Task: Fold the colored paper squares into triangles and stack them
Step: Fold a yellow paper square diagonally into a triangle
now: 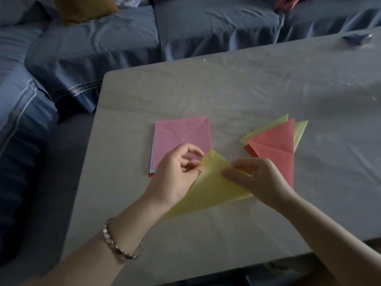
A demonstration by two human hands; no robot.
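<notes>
A yellow paper sheet point(210, 188) lies partly lifted near the table's front, folded over on itself. My left hand point(175, 174) pinches its upper left edge. My right hand point(255, 178) pinches its right edge, fingers over the fold. Behind my left hand lies a stack of paper squares with a creased pink sheet point(181, 137) on top; blue and red edges show under it. To the right sits a pile of folded triangles point(274, 141), orange-red ones on top of yellow ones.
The table point(226, 89) is covered with a pale wrinkled cloth. A blue sofa point(103, 42) runs along the far and left sides, with a mustard cushion point(82, 9). A small dark blue object point(356, 38) lies at the table's far right.
</notes>
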